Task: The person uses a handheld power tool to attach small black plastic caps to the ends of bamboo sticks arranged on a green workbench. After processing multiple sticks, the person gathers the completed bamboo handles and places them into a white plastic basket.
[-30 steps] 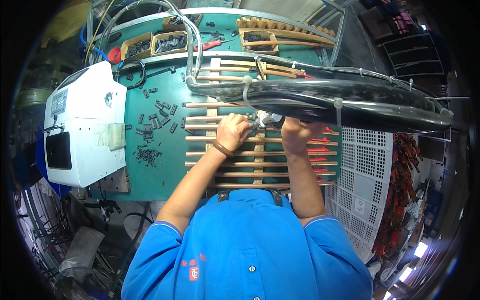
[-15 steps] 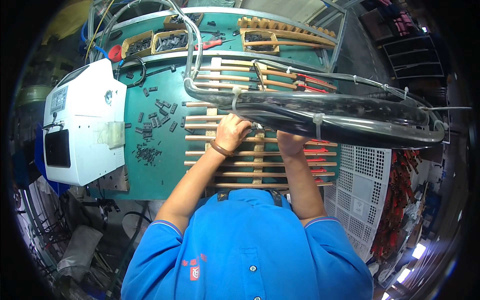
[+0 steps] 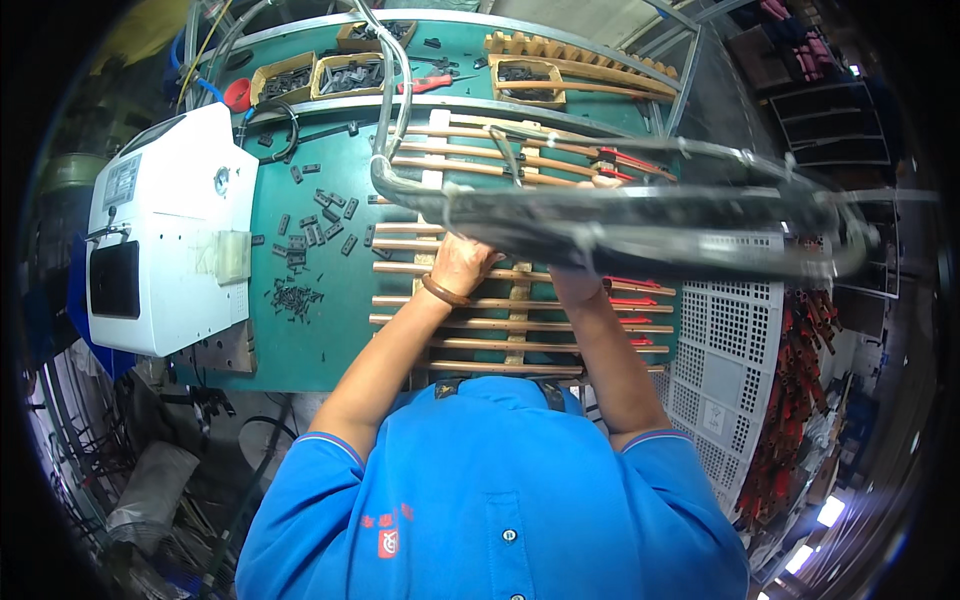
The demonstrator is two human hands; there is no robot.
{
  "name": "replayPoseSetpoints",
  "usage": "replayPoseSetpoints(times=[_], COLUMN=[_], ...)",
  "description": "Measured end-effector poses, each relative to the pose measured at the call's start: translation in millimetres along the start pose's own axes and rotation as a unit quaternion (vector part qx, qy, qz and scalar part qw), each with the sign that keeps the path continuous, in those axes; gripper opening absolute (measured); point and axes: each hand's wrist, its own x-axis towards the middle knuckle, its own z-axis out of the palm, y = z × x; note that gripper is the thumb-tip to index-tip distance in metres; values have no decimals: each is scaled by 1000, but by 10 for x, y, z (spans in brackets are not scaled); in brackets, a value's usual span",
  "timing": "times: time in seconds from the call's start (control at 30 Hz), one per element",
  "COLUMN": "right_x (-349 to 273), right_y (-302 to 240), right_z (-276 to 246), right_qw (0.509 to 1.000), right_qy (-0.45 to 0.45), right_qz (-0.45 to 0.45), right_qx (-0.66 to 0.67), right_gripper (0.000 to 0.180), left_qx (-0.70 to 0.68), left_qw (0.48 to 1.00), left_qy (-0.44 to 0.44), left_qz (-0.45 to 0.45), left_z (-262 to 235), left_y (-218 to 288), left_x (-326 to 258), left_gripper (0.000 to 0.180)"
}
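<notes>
My left hand point(image 3: 463, 270) rests over a row of long tan rods point(image 3: 480, 303), its fingers curled together among them. Whatever it pinches is too small and covered to name. On the right, my right hand point(image 3: 575, 284) reaches in beside the same rods. A blurred black tube-like bundle point(image 3: 650, 235) with clear hose hides its fingers. The rods lie side by side across pale wooden crosspieces point(image 3: 518, 317), and several have red pieces point(image 3: 632, 301) near their right ends.
A white machine point(image 3: 170, 235) stands at the left. Small black blocks point(image 3: 315, 232) and a pile of screws point(image 3: 295, 298) lie near it. Boxes of black parts point(image 3: 348, 77) and a red-handled tool point(image 3: 430, 83) sit at the back. White perforated crates point(image 3: 722, 350) stand right.
The hanging black bundle has swung and blurred, its right end lower and further left. Both hands stay at about the same place among the rods.
</notes>
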Motion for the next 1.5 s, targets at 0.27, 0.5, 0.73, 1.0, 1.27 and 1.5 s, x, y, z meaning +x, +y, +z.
replayPoseSetpoints(times=[0.27, 0.5, 0.73, 1.0, 1.27, 1.5], right_x=[576, 1371, 1106, 836, 826, 817], right_y=[-316, -610, -662, -631, -631, -598], right_z=[13, -764, -1062, -948, -897, -928], right_qw=[911, 912, 920, 921, 906, 902], right_qy=[69, 159, 166, 164, 178, 173], right_qz=[249, 218, 247, 249, 257, 249], right_qx=[320, 308, 255, 252, 286, 308], right_gripper=[31, 33, 33, 31, 32, 36], left_qx=[103, 91, 255, 401, 425, 365], left_qw=[994, 995, 887, 880, 889, 899], left_qy=[-15, 42, 235, 37, -48, -31], left_qz=[27, -12, -306, -250, -160, -239], left_z=[66, -311, -1479, -1554, -1529, -1463], left_y=[-53, 165, -717, -1033, -1547, -1493], left_x=[-16, -60, -703, -599, -653, -495], left_gripper=[20, 36, 44, 58, 36, 22])
